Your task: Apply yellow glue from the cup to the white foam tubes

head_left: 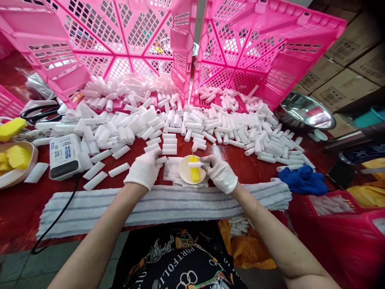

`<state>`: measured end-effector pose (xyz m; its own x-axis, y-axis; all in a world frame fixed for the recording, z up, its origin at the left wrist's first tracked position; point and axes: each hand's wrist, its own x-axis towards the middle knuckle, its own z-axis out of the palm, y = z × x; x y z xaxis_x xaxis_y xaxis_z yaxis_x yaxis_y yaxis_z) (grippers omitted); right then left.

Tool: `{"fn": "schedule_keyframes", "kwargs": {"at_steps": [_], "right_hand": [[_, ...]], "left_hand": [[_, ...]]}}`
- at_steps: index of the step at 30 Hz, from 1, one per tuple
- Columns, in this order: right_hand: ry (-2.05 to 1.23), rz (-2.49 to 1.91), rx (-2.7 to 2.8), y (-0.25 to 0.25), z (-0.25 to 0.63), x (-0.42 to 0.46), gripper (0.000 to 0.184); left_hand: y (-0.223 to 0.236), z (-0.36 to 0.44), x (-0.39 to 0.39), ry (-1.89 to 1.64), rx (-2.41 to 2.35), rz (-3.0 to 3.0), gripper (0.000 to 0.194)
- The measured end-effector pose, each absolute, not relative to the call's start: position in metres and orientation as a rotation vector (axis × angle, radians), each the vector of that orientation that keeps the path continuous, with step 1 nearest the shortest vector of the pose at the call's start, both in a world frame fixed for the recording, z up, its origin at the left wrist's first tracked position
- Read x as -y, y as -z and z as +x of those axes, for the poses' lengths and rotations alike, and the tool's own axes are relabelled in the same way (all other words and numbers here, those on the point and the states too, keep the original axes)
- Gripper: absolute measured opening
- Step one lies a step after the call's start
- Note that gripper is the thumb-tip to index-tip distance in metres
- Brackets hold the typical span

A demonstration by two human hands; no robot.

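Over the dish (184,170), tube (195,164) in right hand (219,172)

place: small packing workshop | signs: white tubes (180,120) heaped, pink crates (264,44), stacked cartons (351,44)

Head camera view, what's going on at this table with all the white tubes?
A person in white gloves works at a red table heaped with short white tubes. The right hand holds one tube over a small dish with a yellow sponge. The left hand rests beside it, touching another tube. Two pink crates stand tipped behind.
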<state>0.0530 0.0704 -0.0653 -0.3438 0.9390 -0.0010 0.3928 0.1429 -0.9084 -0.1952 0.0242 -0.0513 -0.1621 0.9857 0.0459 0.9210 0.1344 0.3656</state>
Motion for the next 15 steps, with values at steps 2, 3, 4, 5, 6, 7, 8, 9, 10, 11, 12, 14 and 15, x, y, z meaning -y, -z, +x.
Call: {"fn": "schedule_keyframes", "kwargs": {"at_steps": [2,3,4,5,6,7,8,9,10,11,12,14,15], "right_hand": [[-1.108,-1.186,1.863,0.075,0.062,-0.068,0.018],[-1.052,-1.149,1.896,0.079,0.067,-0.067,0.016],[-0.990,-1.116,1.938,0.082,0.071,-0.065,0.015],[-0.929,-1.086,1.981,0.084,0.075,-0.064,0.014],[-0.876,-1.060,2.019,0.085,0.078,-0.063,0.015],[-0.834,-1.037,2.051,0.086,0.081,-0.062,0.018],[-0.801,-1.017,2.078,0.085,0.082,-0.061,0.020],[-0.776,-1.003,2.100,0.084,0.083,-0.060,0.020],[-0.766,-1.003,2.115,0.083,0.083,-0.060,0.020],[-0.771,-1.016,2.120,0.081,0.084,-0.059,0.018],[-0.795,-1.039,2.116,0.080,0.084,-0.059,0.016],[-0.887,-1.088,2.073,0.076,0.083,-0.057,0.017],[-0.946,-1.115,2.036,0.074,0.082,-0.056,0.020]], "left_hand": [[0.049,-0.194,-0.022,-0.462,-2.212,1.865,0.043],[0.049,-0.192,-0.021,-0.506,-2.212,1.842,0.043],[0.048,-0.190,-0.019,-0.588,-2.190,1.806,0.042],[0.049,-0.187,-0.017,-0.697,-2.139,1.762,0.041],[0.050,-0.183,-0.016,-0.813,-2.056,1.711,0.041],[0.051,-0.180,-0.015,-0.906,-1.954,1.657,0.040],[0.054,-0.176,-0.014,-0.962,-1.850,1.598,0.039],[0.057,-0.172,-0.013,-0.979,-1.762,1.541,0.037],[0.061,-0.169,-0.013,-0.973,-1.706,1.490,0.034],[0.064,-0.166,-0.013,-0.957,-1.686,1.452,0.031],[0.067,-0.163,-0.014,-0.937,-1.700,1.433,0.028],[0.068,-0.159,-0.014,-0.894,-1.780,1.451,0.023],[0.067,-0.158,-0.014,-0.866,-1.816,1.479,0.022]]}}
